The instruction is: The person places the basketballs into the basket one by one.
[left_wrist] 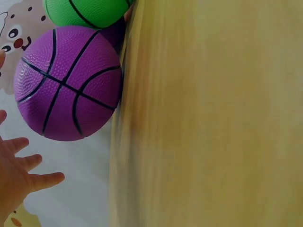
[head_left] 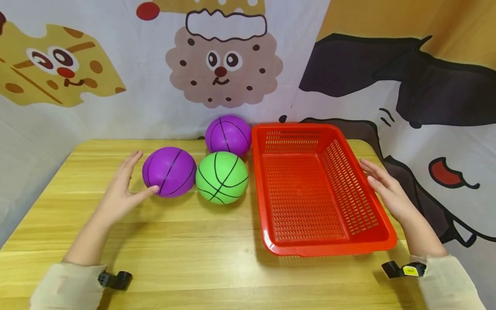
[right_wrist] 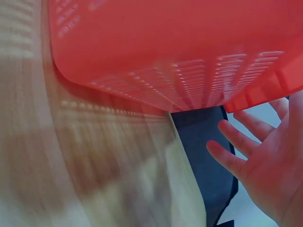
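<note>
The left hand (head_left: 121, 194) has its fingers spread beside a purple ball (head_left: 169, 172) on the table (head_left: 182, 258). A green ball (head_left: 222, 178) sits just right of it, another purple ball (head_left: 229, 134) behind. The right hand (head_left: 390, 191), fingers extended, is by the red basket's (head_left: 304, 198) right side; contact is unclear.

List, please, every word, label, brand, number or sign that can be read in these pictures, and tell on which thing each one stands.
No text is readable.
Yellow label, on the black device at the right wrist: its marks are too small and blurred to read.
Green ball, purple balls, red basket: no lettering I can make out.
Printed cloth: cartoon pictures, no letters visible.
</note>
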`<state>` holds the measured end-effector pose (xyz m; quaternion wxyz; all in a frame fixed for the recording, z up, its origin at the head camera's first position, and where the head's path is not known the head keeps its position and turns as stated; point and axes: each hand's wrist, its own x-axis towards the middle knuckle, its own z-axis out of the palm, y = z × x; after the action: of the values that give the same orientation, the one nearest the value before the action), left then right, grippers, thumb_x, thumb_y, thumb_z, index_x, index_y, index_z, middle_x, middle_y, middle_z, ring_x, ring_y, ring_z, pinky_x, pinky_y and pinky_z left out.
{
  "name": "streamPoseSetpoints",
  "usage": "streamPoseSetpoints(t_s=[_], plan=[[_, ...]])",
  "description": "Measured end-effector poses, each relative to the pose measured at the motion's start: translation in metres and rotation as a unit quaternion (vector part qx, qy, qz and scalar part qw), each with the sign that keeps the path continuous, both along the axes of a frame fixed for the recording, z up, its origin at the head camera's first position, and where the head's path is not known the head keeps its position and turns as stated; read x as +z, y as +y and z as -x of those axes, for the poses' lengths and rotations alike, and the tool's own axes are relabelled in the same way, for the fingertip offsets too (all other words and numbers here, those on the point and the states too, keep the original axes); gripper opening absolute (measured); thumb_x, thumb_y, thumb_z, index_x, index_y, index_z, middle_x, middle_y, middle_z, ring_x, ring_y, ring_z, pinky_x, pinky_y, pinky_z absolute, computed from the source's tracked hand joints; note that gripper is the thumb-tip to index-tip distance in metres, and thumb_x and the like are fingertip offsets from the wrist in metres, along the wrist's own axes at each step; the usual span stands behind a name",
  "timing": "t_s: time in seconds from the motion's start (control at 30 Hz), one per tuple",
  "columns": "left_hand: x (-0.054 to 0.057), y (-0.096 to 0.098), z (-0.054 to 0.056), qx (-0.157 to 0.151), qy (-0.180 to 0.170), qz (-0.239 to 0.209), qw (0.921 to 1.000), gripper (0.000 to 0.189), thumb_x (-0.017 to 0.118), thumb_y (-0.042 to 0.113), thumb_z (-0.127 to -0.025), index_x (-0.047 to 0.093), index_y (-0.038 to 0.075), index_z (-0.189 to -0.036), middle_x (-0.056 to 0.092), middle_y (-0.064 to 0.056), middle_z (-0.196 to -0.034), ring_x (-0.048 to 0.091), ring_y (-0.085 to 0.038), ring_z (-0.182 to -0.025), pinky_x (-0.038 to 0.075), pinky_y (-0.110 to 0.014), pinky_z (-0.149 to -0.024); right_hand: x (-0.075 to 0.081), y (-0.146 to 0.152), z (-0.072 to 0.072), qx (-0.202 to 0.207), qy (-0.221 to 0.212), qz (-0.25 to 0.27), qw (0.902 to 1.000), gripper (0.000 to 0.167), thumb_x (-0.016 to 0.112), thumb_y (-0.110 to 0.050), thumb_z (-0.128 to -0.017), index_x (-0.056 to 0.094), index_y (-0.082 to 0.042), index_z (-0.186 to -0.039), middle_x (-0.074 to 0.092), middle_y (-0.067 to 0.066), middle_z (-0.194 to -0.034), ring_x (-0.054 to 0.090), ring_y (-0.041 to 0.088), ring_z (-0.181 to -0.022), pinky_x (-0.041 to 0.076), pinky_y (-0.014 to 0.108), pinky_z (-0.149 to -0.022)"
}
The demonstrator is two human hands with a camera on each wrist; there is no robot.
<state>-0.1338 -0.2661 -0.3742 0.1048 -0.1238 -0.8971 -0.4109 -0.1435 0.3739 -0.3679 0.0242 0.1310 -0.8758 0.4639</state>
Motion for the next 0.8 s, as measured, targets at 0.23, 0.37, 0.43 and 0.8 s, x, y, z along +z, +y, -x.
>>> streamPoseSetpoints(t_s=[0.23, 0.37, 0.43, 0.8], plan=[[-0.008, 0.007, 0.003, -0.008, -0.005, -0.005, 0.9999, 0.101, 0.083, 0.017, -0.075, 0.020, 0.017, -0.154, 0.018, -0.017, -0.155, 0.027, -0.046, -0.133, 0.036, -0.069, -0.091, -0.007, -0.001, -0.004, 0.043, -0.095, 0.184, 0.9774, 0.049, 0.038, -0.012, -0.103, 0.029, -0.019, -0.151, 0.047, -0.005, -0.131, 0.064, 0.013, -0.091, 0.057, 0.032, -0.066], [-0.011, 0.012, 0.005, -0.020, -0.015, -0.019, 0.9995, 0.106, 0.085, 0.017, -0.072, 0.019, 0.019, -0.154, 0.017, -0.018, -0.155, 0.036, -0.050, -0.125, 0.042, -0.065, -0.088, -0.012, -0.004, -0.004, 0.076, -0.106, 0.265, 0.9554, 0.049, 0.033, -0.008, -0.103, 0.028, -0.017, -0.151, 0.048, 0.001, -0.130, 0.064, 0.016, -0.093, 0.057, 0.034, -0.068], [-0.012, 0.014, 0.006, -0.024, -0.016, -0.025, 0.9993, 0.108, 0.087, 0.017, -0.070, 0.019, 0.020, -0.154, 0.016, -0.018, -0.155, 0.040, -0.051, -0.121, 0.045, -0.063, -0.086, -0.014, -0.005, -0.003, 0.088, -0.110, 0.290, 0.9466, 0.049, 0.030, -0.008, -0.104, 0.027, -0.017, -0.151, 0.049, 0.003, -0.129, 0.064, 0.017, -0.094, 0.057, 0.034, -0.069], [-0.019, 0.021, 0.010, -0.003, -0.004, -0.043, 0.9991, 0.109, 0.090, 0.012, -0.064, 0.024, 0.014, -0.151, 0.016, -0.018, -0.153, 0.030, -0.049, -0.129, 0.037, -0.064, -0.094, -0.020, -0.011, -0.007, 0.123, -0.155, 0.365, 0.9097, 0.051, 0.016, -0.012, -0.103, 0.015, -0.024, -0.153, 0.047, 0.003, -0.130, 0.059, 0.017, -0.097, 0.056, 0.032, -0.074]])
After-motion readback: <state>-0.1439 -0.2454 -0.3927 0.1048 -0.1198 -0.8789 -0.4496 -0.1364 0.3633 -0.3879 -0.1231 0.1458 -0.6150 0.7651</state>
